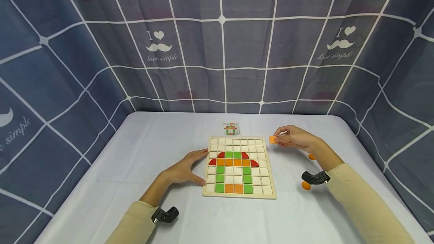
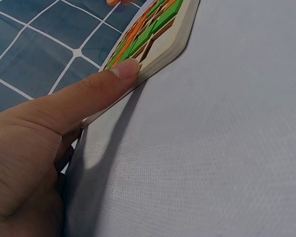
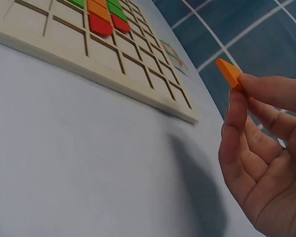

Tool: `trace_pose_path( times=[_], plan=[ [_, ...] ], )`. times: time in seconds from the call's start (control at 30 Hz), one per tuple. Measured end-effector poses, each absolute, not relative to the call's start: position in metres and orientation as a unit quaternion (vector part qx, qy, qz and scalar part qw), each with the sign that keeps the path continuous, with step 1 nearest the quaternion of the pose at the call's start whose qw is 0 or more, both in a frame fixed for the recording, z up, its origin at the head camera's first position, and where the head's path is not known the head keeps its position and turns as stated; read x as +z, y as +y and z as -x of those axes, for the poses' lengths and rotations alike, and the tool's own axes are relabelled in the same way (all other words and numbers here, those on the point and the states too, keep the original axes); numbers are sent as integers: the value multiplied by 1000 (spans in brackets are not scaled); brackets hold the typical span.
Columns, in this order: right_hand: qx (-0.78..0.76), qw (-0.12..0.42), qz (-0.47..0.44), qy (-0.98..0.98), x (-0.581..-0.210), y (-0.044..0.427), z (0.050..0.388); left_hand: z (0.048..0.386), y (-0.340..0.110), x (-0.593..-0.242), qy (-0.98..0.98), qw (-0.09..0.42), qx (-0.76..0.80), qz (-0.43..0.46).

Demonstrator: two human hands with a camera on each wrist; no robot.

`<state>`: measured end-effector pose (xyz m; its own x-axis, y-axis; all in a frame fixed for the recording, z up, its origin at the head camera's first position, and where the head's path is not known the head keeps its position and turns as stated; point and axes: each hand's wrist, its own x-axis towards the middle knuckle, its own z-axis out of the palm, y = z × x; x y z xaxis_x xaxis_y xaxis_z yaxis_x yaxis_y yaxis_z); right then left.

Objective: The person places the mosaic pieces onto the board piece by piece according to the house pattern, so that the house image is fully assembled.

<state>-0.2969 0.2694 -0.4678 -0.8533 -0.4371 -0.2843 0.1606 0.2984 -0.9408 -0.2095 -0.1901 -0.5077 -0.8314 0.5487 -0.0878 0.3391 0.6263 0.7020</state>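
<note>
A wooden grid board [image 1: 268, 190] lies on the table, its cells partly filled with green and orange square tiles and red quarter-round tiles. My left hand [image 1: 184, 169] rests against the board's left side with fingers spread. In the left wrist view its thumb [image 2: 96, 91] touches the board's edge. Off the board's upper right corner, my right hand [image 1: 295, 138] pinches an orange square tile [image 1: 272, 139] between thumb and fingertips. The right wrist view shows this tile [image 3: 229, 74] held above the table, apart from the board.
Behind the board lies a small card [image 1: 231, 128] printed with a coloured grid pattern. Two orange rounded pieces [image 1: 312, 156] [image 1: 306, 186] lie by the right forearm, partly covered. A checked curtain [image 1: 200, 44] encloses the white table [image 1: 149, 134] at the back and sides.
</note>
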Motion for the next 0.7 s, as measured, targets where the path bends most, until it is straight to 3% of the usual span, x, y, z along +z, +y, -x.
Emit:
trace_pose_path(
  times=[0.7],
  plan=[
    [-577, 277, 131, 757, -484, 174, 309, 209, -190, -508, 886, 148, 360, -252]
  ],
)
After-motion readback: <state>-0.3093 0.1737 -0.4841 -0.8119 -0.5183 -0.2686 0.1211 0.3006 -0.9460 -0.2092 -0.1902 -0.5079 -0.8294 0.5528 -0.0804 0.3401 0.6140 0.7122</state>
